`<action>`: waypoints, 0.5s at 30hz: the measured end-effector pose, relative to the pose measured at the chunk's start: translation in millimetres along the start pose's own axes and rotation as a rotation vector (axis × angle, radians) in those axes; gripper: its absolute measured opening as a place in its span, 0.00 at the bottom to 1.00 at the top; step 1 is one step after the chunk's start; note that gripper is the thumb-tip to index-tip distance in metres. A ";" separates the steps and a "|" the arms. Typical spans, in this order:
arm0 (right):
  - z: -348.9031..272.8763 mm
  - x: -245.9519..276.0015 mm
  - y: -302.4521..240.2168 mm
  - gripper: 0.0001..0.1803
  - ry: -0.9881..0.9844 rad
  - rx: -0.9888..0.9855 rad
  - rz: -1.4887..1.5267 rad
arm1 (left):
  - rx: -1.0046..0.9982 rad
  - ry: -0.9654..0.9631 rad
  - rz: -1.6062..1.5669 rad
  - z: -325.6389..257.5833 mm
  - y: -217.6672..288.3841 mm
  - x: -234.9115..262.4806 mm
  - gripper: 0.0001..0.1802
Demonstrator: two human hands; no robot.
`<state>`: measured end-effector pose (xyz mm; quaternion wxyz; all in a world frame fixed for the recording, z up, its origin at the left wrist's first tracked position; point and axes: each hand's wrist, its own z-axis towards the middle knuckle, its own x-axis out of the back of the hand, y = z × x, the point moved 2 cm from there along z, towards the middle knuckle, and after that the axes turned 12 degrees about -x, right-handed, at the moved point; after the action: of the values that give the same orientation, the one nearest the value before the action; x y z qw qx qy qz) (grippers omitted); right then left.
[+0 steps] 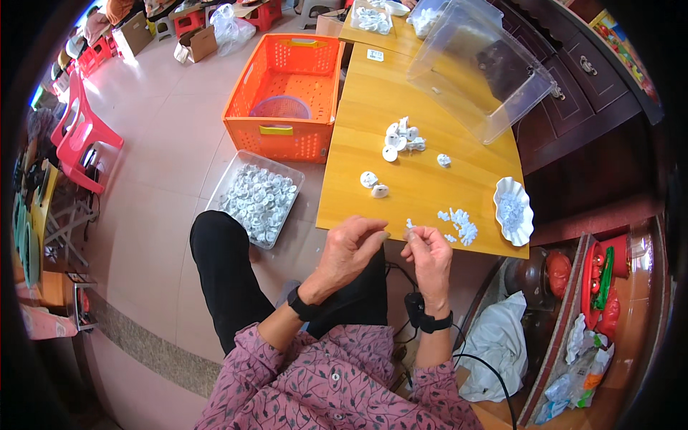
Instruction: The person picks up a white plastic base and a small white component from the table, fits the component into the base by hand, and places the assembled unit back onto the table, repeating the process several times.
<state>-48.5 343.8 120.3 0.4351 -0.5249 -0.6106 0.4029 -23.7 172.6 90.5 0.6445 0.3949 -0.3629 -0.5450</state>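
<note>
Left grip (350,247), right grip (430,258): curled, closure and contents unclear | small pieces (467,232): bluish-white, irregular

On one worktop (356,125), two round white pieces (368,179) are lying as a pair, one more is sitting alone, and a heap of others (391,153) is overlapping too much for an exact count. Small pale bits (467,231) are lying near the worktop's near edge, too many to count. One scalloped dish (527,223) is resting at its right side, one large clear bin (448,64) towards its far end. Left of the worktop, one orange crate (294,145) is holding one purple mesh basket (282,107), and one clear tub (294,175) is standing.
</note>
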 end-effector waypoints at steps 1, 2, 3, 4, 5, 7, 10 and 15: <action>-2.2 -1.1 1.0 0.07 -0.028 0.007 0.006 | 0.013 -0.012 -0.036 4.1 1.3 -5.1 0.10; -3.9 -1.8 2.5 0.07 -0.028 0.009 0.008 | 0.010 -0.013 -0.034 5.9 -0.4 -10.0 0.10; -5.4 -3.2 4.1 0.07 -0.051 0.001 0.009 | 0.031 -0.029 -0.038 6.5 -4.0 -14.9 0.10; -6.6 -4.8 5.7 0.07 -0.074 -0.008 0.010 | 0.052 -0.045 -0.041 8.2 -4.7 -17.5 0.09; -7.9 -6.8 5.6 0.07 -0.079 0.001 0.011 | 0.039 -0.092 -0.002 9.8 -4.0 -18.1 0.08; -8.6 -8.3 6.5 0.07 -0.064 0.018 -0.009 | 0.042 -0.130 0.033 11.8 -6.4 -19.1 0.08; -8.4 -8.9 7.1 0.07 -0.038 0.023 -0.012 | 0.110 -0.152 -0.017 11.5 -9.1 -19.9 0.09; -9.3 -11.4 1.7 0.08 0.019 0.045 0.094 | 0.390 -0.064 -0.381 14.5 -7.0 -14.6 0.14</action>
<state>-38.3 333.0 120.3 0.4331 -0.5469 -0.5719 0.4316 -41.8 184.7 89.8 0.4302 0.5553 -0.4004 -0.5884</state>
